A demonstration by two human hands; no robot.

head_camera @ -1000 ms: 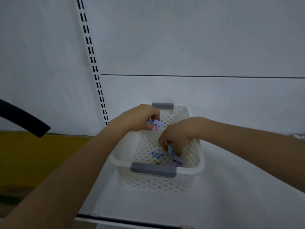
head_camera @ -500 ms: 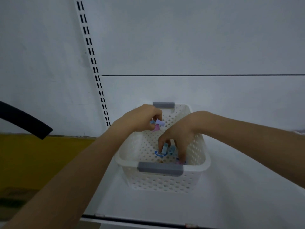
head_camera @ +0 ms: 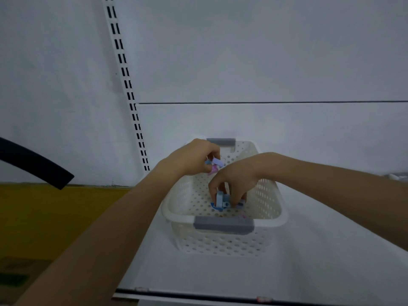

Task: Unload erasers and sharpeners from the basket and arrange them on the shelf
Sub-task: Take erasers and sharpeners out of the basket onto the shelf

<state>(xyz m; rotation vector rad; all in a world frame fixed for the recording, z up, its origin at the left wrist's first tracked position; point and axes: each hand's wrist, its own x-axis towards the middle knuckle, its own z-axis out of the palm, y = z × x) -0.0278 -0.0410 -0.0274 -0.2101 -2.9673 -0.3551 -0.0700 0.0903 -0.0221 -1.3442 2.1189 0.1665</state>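
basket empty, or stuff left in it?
Not empty. Right hand pinches blue pieces low inside the basket; a pink piece lies by its near handle. Left hand holds a lavender piece above it.

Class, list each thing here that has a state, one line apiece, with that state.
Basket: upright on the shelf, a few pieces inside.
Left hand: above the basket, grips lilac and pink pieces.
Right hand: inside the basket, pinches a blue piece.

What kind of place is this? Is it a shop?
Probably a shop. A white shelf has a slotted rail up its back wall, like store racks, and a basket on it holds small pieces like erasers.
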